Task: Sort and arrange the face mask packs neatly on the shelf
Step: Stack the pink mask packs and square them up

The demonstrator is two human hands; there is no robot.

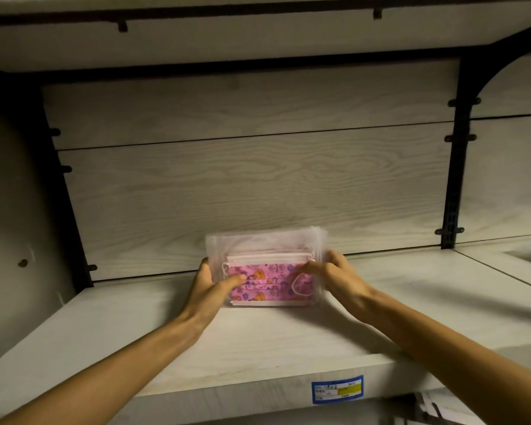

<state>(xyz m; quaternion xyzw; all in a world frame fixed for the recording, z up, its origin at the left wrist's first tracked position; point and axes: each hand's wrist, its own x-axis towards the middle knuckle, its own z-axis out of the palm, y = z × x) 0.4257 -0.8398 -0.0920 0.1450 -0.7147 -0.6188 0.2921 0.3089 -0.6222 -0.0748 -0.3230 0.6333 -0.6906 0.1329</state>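
Both bare forearms reach forward, the left hand (212, 282) and the right hand (334, 276) facing each other, thumbs forward, fingers curled in a grip.

A blue-bordered white price label (337, 389) is fixed to the pale wood-grain shelf's (258, 357) front edge; its print cannot be read.

Both my forearms are bare right to the lower edge of the view, no sleeve in sight. My left hand (210, 285) and right hand (334, 279) are bare as well. The right hand is slightly blurred.
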